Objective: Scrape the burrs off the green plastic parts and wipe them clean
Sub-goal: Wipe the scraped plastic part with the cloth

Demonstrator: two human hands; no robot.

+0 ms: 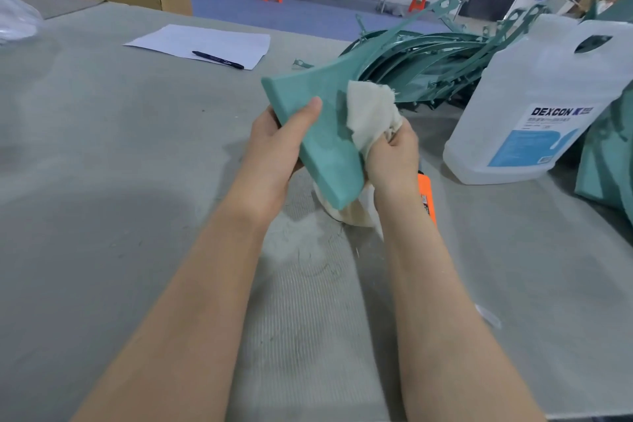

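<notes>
A green plastic part [322,144], flat and curved, is held tilted above the grey table. My left hand [277,144] grips its left edge, thumb lying on the top face. My right hand [394,154] clutches a cream cloth [370,113] bunched against the part's right edge and upper face. More of the cloth hangs below the part, near the table. An orange-handled tool [427,195] lies on the table just behind my right wrist, mostly hidden.
A heap of green plastic parts [424,65] lies at the back right. A large clear DEXCON jug [534,106] stands right of my hands, more green parts [603,161] beyond it. A sheet of paper [205,43] with a pen [217,59] lies farther back. Pale dust [294,243] covers the table below the part.
</notes>
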